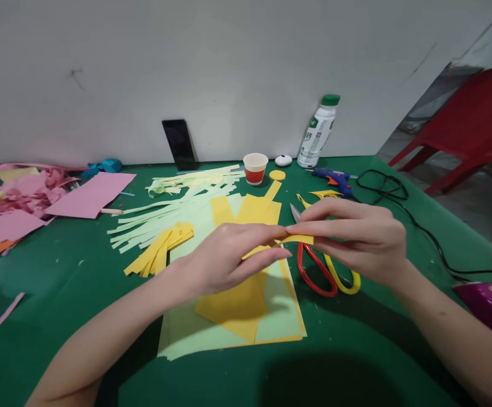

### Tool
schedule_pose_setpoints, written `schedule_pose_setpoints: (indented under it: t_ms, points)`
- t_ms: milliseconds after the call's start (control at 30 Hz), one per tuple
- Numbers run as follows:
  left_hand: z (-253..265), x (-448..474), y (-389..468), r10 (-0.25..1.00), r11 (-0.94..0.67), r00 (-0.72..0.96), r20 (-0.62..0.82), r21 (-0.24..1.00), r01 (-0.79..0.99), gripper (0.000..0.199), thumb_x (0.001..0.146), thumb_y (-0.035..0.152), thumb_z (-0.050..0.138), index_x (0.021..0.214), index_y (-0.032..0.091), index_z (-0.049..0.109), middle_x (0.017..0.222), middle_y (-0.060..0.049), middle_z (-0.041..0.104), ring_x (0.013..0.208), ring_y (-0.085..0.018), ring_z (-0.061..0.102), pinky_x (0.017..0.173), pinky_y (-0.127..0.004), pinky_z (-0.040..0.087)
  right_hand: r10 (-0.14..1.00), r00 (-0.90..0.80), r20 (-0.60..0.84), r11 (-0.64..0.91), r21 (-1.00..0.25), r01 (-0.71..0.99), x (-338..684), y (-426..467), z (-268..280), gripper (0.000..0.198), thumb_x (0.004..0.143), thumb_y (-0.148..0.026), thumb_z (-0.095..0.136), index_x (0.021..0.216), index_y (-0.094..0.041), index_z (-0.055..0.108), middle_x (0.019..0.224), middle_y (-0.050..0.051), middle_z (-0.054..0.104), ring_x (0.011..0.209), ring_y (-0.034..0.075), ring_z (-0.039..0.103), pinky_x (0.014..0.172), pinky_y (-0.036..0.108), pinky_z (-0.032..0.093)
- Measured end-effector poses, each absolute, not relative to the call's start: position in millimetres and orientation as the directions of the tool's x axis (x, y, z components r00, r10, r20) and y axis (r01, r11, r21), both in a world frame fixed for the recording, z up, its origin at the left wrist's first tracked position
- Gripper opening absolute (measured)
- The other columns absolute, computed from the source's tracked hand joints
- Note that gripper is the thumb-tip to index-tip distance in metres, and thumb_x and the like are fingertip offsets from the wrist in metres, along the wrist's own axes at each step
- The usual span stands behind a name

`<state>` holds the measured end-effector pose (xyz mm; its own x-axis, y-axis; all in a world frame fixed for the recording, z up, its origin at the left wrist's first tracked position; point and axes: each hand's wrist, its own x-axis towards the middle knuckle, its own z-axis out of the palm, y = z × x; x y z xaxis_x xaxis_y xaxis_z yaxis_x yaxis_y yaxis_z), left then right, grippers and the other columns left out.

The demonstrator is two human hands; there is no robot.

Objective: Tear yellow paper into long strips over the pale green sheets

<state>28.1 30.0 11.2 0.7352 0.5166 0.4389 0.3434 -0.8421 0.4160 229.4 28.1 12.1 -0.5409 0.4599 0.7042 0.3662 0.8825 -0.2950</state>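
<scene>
Between my hands is a narrow yellow paper strip [299, 239], slightly curved. My right hand [356, 234] pinches its right end. My left hand [233, 254] has fingers and thumb around the strip's other part, which is mostly hidden behind them. Both hands meet above yellow paper pieces [233, 308] lying on pale green sheets [182, 333]. Under and beside my right hand lie scissors [316, 274] with one red and one yellow handle loop. A bundle of fringed yellow paper [156, 251] lies left of my left wrist.
Fringed green paper [138, 226] and pink scraps [21, 195] lie to the left. At the back are a phone [180, 144], paper cup [255, 168], white case [283, 161] and bottle [317, 133]. A blue glue gun [332, 178] with black cord [423, 226] lies right, near a purple iron [489, 305].
</scene>
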Motion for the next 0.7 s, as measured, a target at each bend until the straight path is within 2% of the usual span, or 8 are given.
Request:
schedule_pose_setpoints:
  t_ms: [100, 200, 333, 500, 700]
  points:
    - [14.1, 30.9, 28.4, 0.659, -0.622, 0.692, 0.296, 0.731, 0.28, 0.032, 0.088, 0.036, 0.039, 0.104, 0.016, 0.059, 0.085, -0.004, 0.069, 0.071, -0.012, 0.062, 0.063, -0.019, 0.045, 0.477, -0.51, 0.716, 0.874, -0.328, 0.357, 229.9, 26.8, 13.2, 0.028, 0.078, -0.009, 0.052, 0.086, -0.03, 0.068, 0.069, 0.002, 0.057, 0.059, 0.011, 0.054, 0.05, 0.024, 0.043]
    - [15.9, 33.5, 28.0, 0.712, -0.444, 0.666, 0.223, 0.877, 0.181, 0.026, 0.084, 0.033, 0.05, 0.1, 0.018, 0.063, 0.087, -0.002, 0.07, 0.079, -0.013, 0.062, 0.069, -0.019, 0.047, 0.519, -0.476, 0.711, 0.853, -0.392, 0.345, 229.0, 26.3, 11.9, 0.026, 0.077, -0.011, 0.054, 0.081, -0.032, 0.069, 0.067, 0.001, 0.057, 0.058, 0.011, 0.054, 0.049, 0.024, 0.043]
    - [17.3, 36.0, 25.5, 0.77, -0.403, 0.596, 0.228, 0.898, 0.177, 0.02, 0.076, 0.027, 0.061, 0.092, 0.017, 0.067, 0.081, -0.002, 0.07, 0.07, -0.012, 0.063, 0.064, -0.02, 0.049, 0.601, -0.371, 0.708, 0.798, -0.501, 0.336, 224.8, 23.8, 9.5, 0.019, 0.074, -0.012, 0.057, 0.077, -0.029, 0.067, 0.069, 0.0, 0.059, 0.06, 0.012, 0.053, 0.051, 0.026, 0.042]
    - [19.6, 36.6, 21.6, 0.793, -0.423, 0.535, 0.292, 0.896, 0.137, 0.012, 0.075, 0.024, 0.062, 0.078, 0.014, 0.068, 0.072, -0.002, 0.07, 0.064, -0.012, 0.063, 0.061, -0.02, 0.05, 0.717, -0.278, 0.639, 0.697, -0.654, 0.294, 219.5, 16.4, 12.6, 0.011, 0.073, -0.017, 0.06, 0.071, -0.027, 0.065, 0.07, 0.0, 0.06, 0.06, 0.013, 0.054, 0.052, 0.028, 0.044]
    - [22.7, 35.9, 18.5, 0.805, -0.436, 0.493, 0.33, 0.893, 0.112, 0.012, 0.076, 0.023, 0.061, 0.071, 0.014, 0.067, 0.068, -0.001, 0.07, 0.063, -0.011, 0.064, 0.06, -0.018, 0.051, 0.744, -0.292, 0.601, 0.668, -0.675, 0.312, 214.7, 5.9, 16.0, 0.013, 0.073, -0.016, 0.061, 0.074, -0.028, 0.063, 0.07, 0.0, 0.06, 0.066, 0.014, 0.055, 0.055, 0.029, 0.046]
